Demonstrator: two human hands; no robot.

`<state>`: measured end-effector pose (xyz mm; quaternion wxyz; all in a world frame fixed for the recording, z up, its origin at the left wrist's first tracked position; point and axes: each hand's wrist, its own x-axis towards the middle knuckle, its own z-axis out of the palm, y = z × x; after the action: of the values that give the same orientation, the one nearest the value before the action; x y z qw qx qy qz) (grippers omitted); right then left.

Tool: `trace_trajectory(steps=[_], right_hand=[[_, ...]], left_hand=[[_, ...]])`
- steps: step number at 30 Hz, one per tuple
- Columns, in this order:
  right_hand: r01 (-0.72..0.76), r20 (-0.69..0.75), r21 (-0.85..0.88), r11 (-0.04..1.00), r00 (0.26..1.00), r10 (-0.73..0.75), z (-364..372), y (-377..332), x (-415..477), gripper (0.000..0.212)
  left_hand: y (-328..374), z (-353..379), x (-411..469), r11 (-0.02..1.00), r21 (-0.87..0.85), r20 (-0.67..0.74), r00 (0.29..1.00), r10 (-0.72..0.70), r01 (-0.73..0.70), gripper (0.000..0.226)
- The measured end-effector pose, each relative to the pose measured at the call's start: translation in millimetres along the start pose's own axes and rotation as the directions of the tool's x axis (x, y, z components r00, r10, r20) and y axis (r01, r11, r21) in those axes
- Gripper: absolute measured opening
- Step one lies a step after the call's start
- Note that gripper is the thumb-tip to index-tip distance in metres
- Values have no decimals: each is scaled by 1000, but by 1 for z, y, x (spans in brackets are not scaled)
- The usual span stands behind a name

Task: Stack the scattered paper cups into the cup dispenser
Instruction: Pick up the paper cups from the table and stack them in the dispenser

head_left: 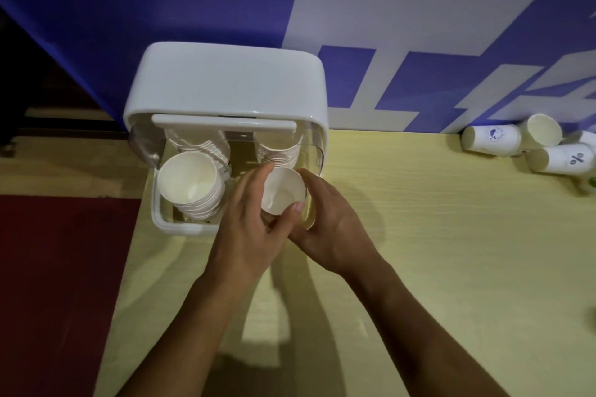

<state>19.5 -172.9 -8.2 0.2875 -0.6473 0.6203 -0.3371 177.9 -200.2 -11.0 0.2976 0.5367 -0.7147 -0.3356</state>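
The left hand (pixel 248 235) and the right hand (pixel 332 235) are both gripping 1 small white paper cup (pixel 283 195), mouth up, at the right side of the open front of the rounded white plastic cup dispenser (pixel 225 87). The left thumb is lying on the cup's near rim, with the left fingers reaching round its far left side. The right hand is curling round the cup's right side. The hands are hiding what the cup is resting on, so I cannot tell.

Just left of the left hand, a tall stack of nested white paper cups (pixel 190 184) is filling the dispenser's left bay and leaning towards the camera. The dispenser's clear curved plastic cover (pixel 317 155) is hanging close above and to the right of the held cup. The rims of more nested cups (pixel 277 151) are showing directly behind it.

The dispenser is standing at the left end of the pale yellow wood-grain worktop (pixel 451 251), against a blue and white banner (pixel 419 26). The banner's large white strokes are cropped and unreadable. A dark red floor (pixel 64 267) is showing to the left.

Well apart, at the worktop's far right, a cluster of loose white paper cups (pixel 543 134) is lying on its sides. 1 cup (pixel 562 159) is carrying a black "%" mark. Another (pixel 491 140) is bearing a small bluish emblem too small to read.
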Motion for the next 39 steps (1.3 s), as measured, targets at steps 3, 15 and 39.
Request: trace_trajectory(steps=[3,15,39], right_hand=[[7,8,-61,998,1000,-7,-4,5,-8,77],[-326,-305,20,945,898,317,-162,74,-85,62],[-693,-535,184,697,525,663,-427,316,-120,87]], left_hand=[[4,-1,0,999,23,9,1000,-30,30,75],[138,94,21,916,-8,77,913,400,-401,57],[233,385,155,759,555,317,930,186,-341,59]])
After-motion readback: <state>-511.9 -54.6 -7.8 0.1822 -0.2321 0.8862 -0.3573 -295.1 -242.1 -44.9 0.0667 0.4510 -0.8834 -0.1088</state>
